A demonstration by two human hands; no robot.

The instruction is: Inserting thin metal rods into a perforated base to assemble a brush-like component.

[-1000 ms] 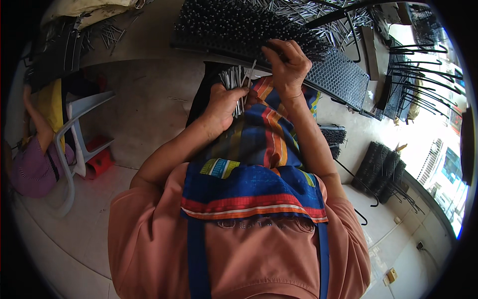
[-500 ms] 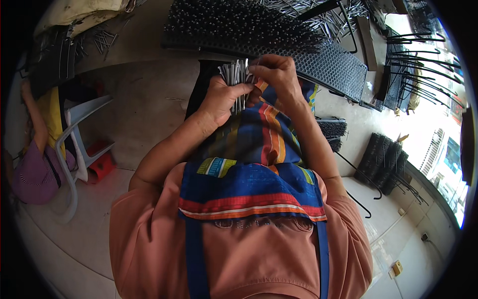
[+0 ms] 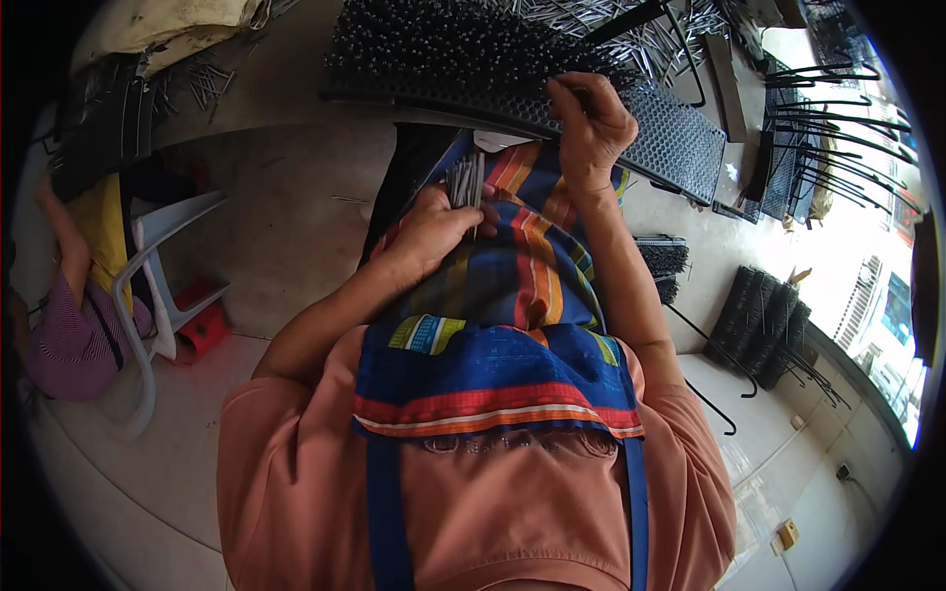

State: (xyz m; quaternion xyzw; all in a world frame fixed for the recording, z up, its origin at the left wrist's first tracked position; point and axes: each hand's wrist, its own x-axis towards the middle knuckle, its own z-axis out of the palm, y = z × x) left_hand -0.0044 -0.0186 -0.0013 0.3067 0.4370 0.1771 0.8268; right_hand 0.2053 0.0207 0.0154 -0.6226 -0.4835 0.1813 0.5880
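Observation:
A bundle of thin grey metal rods [image 3: 465,181] stands upright in my left hand [image 3: 434,229], whose fingers wrap round it above the apron over my lap. My right hand [image 3: 597,128] is raised over the near edge of a black perforated board [image 3: 670,133], its thumb and fingers pinched together. What lies between those fingertips is too small to make out. Many dark upright rods [image 3: 463,44] fill the holes across the board's left and back part, just left of my right hand. Bare holes show on the board's right end and along its front strip.
Loose metal rods [image 3: 572,22] lie heaped behind the board. At the right stand black hooked frames [image 3: 828,138] and a dark bristly bundle [image 3: 754,315]. On the left, another person in a purple garment [image 3: 84,340] sits beside a grey chair [image 3: 138,266] and a red box [image 3: 202,330].
My right hand has left the rods in my left hand and moved up and right to the perforated board. The left hand with the bundle has dropped slightly toward my lap.

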